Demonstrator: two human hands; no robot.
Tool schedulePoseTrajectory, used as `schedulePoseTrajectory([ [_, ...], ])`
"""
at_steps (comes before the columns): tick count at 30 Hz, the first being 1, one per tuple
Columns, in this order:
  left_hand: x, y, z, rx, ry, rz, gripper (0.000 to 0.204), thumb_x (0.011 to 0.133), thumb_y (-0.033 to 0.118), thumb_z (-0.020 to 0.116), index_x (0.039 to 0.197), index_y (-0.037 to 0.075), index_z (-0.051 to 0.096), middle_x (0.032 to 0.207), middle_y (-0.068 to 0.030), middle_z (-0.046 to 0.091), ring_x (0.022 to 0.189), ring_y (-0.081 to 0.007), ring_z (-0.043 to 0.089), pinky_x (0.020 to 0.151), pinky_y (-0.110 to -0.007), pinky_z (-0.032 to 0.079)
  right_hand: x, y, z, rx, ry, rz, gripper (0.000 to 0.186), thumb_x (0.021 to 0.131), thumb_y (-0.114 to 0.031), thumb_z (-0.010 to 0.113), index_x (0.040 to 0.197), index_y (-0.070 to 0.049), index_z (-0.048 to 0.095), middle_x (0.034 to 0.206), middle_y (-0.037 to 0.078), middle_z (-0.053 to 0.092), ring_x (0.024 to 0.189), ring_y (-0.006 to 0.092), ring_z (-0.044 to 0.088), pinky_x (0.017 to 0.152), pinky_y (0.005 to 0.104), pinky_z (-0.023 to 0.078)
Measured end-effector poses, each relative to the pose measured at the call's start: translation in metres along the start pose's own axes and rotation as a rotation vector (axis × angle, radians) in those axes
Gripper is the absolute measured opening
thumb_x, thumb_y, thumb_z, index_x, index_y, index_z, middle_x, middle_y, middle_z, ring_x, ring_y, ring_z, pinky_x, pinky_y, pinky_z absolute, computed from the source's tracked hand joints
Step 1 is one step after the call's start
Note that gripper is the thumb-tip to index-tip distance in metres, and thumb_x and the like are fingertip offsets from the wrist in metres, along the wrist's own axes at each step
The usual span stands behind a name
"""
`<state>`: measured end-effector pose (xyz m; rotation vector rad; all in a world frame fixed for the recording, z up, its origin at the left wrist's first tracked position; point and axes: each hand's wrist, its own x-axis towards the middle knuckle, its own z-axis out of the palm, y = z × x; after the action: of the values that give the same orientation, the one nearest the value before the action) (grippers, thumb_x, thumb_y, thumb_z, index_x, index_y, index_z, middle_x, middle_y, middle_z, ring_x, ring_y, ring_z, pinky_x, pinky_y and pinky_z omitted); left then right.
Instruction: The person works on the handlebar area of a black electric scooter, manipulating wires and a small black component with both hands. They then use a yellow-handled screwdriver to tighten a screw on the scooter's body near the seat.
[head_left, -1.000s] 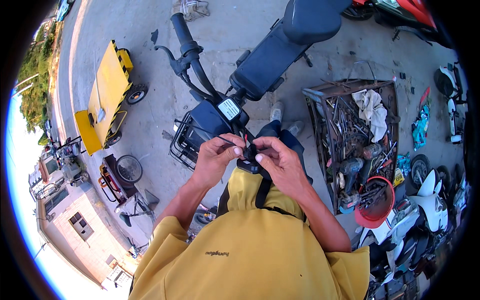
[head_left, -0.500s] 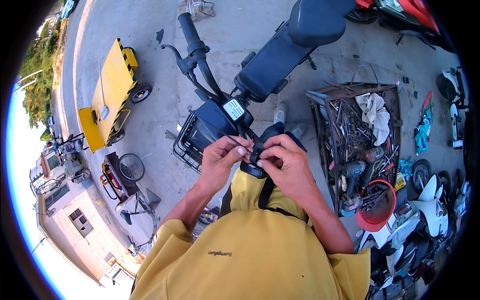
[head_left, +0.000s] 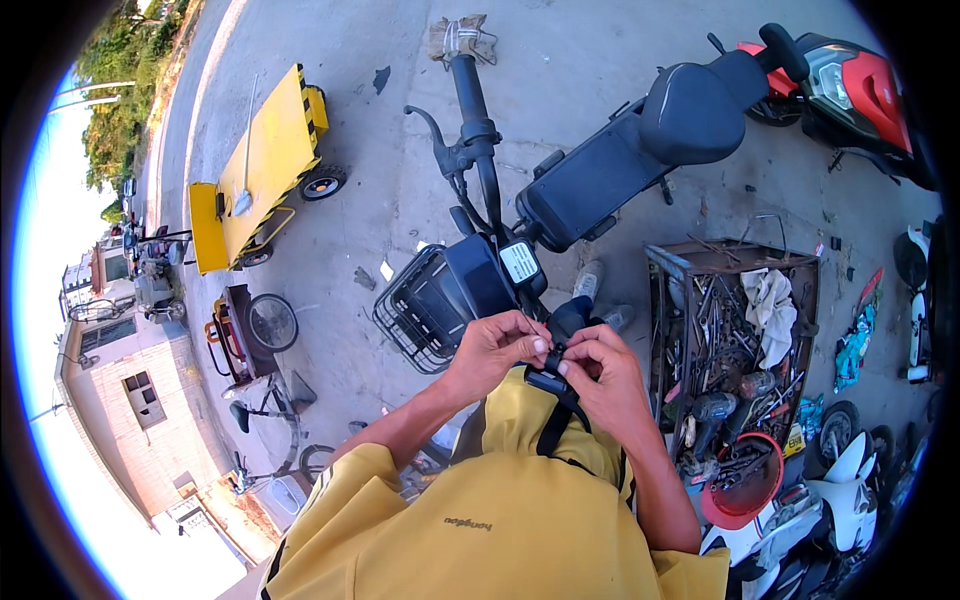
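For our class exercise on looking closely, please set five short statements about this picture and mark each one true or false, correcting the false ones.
1. Both the left hand and the right hand have their fingertips at a small black part. True.
2. The pale cloth hangs on the handlebar. False: the cloth lies over tools in the metal crate.
3. The yellow cart stands to the left of the black scooter. True.
4. The red bowl is empty. False: it has metal pieces in it.
5. The person's shirt is blue. False: the shirt is yellow.
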<state>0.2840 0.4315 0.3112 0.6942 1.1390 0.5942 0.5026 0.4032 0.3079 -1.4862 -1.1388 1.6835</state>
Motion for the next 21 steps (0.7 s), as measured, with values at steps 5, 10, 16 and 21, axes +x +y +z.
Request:
schedulePoseTrajectory([
  [5,-0.007,0.008,-0.011,0.028,0.01,-0.023,0.013,0.101,0.006,0.072,0.108,-0.004,0.07,0.098,-0.0085,0.073,0.088,-0.0132,0.07,0.083,-0.03,0.059,0.004,-0.004,0.012,-0.035,-0.033,-0.026,0.009,0.087,-0.001,0.076,0.094,0.004,0.074,0.103,0.008,0.069,0.084,0.0194,0.07,0.075,0.0316,0.055],
  [10,-0.01,0.01,-0.017,-0.003,0.022,-0.045,0.013,0.101,0.007,0.073,0.108,-0.004,0.07,0.097,-0.0078,0.073,0.087,-0.0132,0.07,0.083,-0.029,0.059,0.007,-0.004,0.022,-0.033,-0.039,-0.01,0.01,0.086,0.0,0.077,0.094,0.004,0.074,0.102,0.009,0.069,0.083,0.0193,0.07,0.074,0.0313,0.056],
  [16,0.0,-0.003,-0.025,0.03,0.013,0.0,0.01,0.101,0.006,0.073,0.105,-0.003,0.07,0.1,-0.0074,0.074,0.083,-0.0112,0.068,0.078,-0.027,0.059,0.014,-0.004,0.02,-0.097,-0.072,-0.015,0.013,0.084,0.002,0.079,0.096,0.004,0.074,0.103,0.009,0.068,0.083,0.0202,0.07,0.074,0.0322,0.056],
  [21,0.013,-0.019,-0.024,0.014,0.032,-0.016,0.012,0.102,0.01,0.072,0.102,-0.002,0.069,0.103,-0.0075,0.073,0.086,-0.0106,0.067,0.08,-0.027,0.057,0.022,0.014,0.014,-0.08,-0.074,0.016,0.013,0.085,-0.001,0.078,0.098,0.003,0.075,0.105,0.008,0.068,0.081,0.0202,0.068,0.074,0.0329,0.055],
])
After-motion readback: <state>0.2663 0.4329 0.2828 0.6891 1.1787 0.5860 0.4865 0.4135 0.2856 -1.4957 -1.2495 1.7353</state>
